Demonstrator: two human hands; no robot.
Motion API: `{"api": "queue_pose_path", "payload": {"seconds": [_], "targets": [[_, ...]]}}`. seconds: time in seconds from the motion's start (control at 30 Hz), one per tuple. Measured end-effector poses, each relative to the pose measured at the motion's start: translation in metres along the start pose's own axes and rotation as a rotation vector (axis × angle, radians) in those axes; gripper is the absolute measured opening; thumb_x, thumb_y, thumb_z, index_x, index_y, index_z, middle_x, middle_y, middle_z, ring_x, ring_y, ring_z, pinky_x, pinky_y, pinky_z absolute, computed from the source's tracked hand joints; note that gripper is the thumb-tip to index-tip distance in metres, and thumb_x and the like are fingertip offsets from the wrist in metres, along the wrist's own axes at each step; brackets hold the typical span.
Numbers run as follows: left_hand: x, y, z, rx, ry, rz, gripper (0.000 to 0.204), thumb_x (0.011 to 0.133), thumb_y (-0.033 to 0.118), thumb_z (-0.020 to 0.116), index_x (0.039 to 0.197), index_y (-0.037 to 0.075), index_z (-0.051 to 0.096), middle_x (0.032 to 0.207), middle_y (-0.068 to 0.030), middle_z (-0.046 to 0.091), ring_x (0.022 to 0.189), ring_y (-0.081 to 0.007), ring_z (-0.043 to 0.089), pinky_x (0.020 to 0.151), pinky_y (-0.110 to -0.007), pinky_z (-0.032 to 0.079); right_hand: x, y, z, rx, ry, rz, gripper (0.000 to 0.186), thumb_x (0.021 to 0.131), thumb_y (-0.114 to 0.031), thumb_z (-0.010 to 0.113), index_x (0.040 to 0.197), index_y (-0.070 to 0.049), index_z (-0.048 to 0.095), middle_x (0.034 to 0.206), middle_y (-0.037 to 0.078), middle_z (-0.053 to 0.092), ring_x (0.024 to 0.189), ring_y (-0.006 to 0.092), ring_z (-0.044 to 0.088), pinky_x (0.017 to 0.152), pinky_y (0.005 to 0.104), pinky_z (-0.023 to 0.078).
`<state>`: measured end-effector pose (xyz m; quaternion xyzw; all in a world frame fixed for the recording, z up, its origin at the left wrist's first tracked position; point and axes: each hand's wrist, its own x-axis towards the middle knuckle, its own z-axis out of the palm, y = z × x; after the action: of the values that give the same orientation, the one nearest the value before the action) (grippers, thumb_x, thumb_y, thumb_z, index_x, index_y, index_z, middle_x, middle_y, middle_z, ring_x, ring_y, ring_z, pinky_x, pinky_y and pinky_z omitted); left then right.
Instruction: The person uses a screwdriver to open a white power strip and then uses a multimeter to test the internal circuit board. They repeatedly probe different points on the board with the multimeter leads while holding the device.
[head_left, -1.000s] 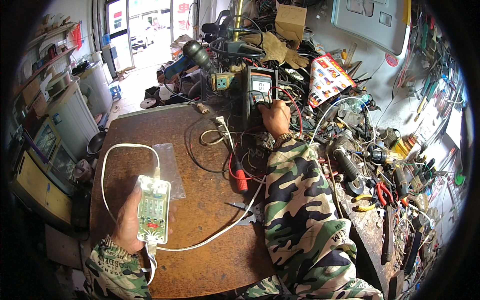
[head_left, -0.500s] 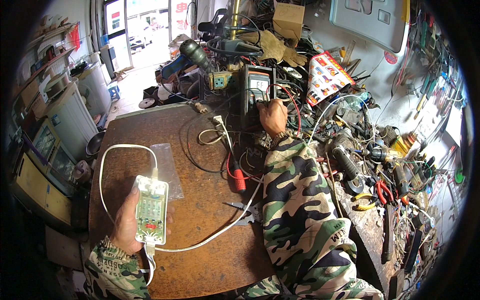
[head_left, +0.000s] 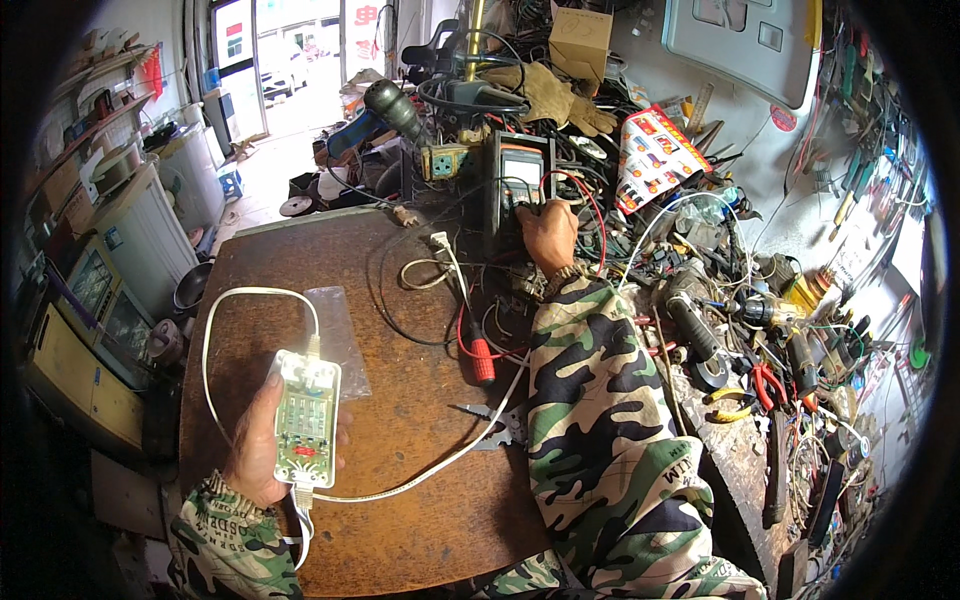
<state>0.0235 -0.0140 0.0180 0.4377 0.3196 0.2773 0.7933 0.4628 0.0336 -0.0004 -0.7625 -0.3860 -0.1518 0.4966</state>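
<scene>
My left hand (head_left: 254, 446) is closed round an open white plastic box with a green circuit board (head_left: 307, 418), its inside facing up. White cords leave both ends of the box. At the far edge of the bench, my right hand (head_left: 551, 238) has its fingers closed at the dial of a multimeter (head_left: 521, 170), which stands propped up in a dark case. The dial itself is mostly hidden by the fingers. The meter's screen looks blank. A red-handled probe (head_left: 482, 360) lies on the bench with red and black leads beside it.
A clear plastic bag (head_left: 338, 340) and a flat grey metal piece (head_left: 500, 425) lie on the wooden bench (head_left: 420, 540). A white plug (head_left: 440, 241) sits near the leads. Tools and wires crowd the right side, with red-handled pliers (head_left: 768, 386) and a drill (head_left: 768, 308).
The multimeter's screen showed dark characters before and now looks blank. My right hand stays at the dial, slightly shifted. My left hand still holds the box. The view has moved slightly.
</scene>
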Motion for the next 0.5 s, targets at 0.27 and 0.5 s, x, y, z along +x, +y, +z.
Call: {"api": "queue_pose_path", "payload": {"seconds": [0.27,0.5], "targets": [[0.001,0.000,0.000,0.016,0.001,0.003,0.062,0.097,0.060,0.039,0.125,0.008,0.055,0.097,-0.0183,0.067,0.080,-0.0249,0.069,0.060,-0.040,0.061,0.003,-0.008,-0.007,-0.093,-0.062,-0.072,0.027,0.071,-0.016,0.070,0.088,0.004,0.064,0.089,0.027,0.066,0.091,0.0445,0.063,0.080,0.0488,0.050],[0.002,-0.001,-0.002,0.033,-0.009,0.015,0.062,0.097,0.060,0.038,0.125,0.008,0.055,0.097,-0.0176,0.067,0.079,-0.0245,0.068,0.059,-0.039,0.060,0.007,-0.008,-0.011,-0.129,-0.118,-0.091,0.036,0.067,-0.018,0.074,0.092,0.006,0.065,0.088,0.028,0.066,0.090,0.0453,0.064,0.079,0.0474,0.051]]}}
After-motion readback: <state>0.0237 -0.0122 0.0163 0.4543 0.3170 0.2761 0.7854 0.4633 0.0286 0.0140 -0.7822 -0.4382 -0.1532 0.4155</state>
